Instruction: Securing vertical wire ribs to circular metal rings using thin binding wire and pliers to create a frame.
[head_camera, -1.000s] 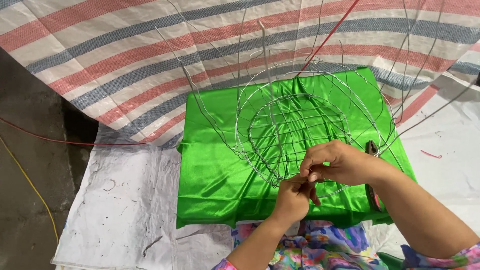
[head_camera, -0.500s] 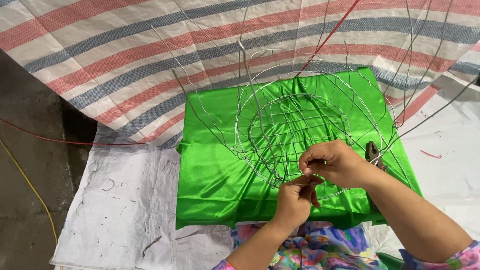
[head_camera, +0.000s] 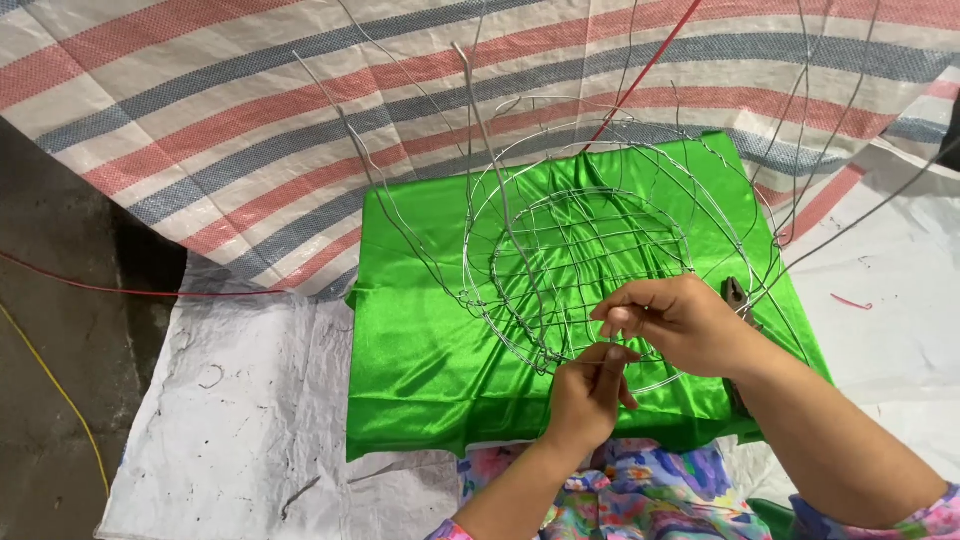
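A round frame of thin silver wire (head_camera: 590, 250), with rings, a grid bottom and long loose strands standing up, rests on a shiny green cloth (head_camera: 430, 350). My left hand (head_camera: 588, 395) pinches a wire at the frame's near rim. My right hand (head_camera: 680, 322) is just above and to the right of it, fingers closed on the same thin wire strand. Both hands meet at the near edge of the frame.
Pliers (head_camera: 735, 296) lie on the green cloth right of my right hand. A red, blue and white striped tarp (head_camera: 250, 130) covers the back. A white woven sheet (head_camera: 230, 420) lies under the cloth. Red cord (head_camera: 120, 290) and yellow cord (head_camera: 50, 385) run over the dark floor at left.
My hands have stayed at the frame's near rim with small finger movements on the wire. The view has shifted slightly.
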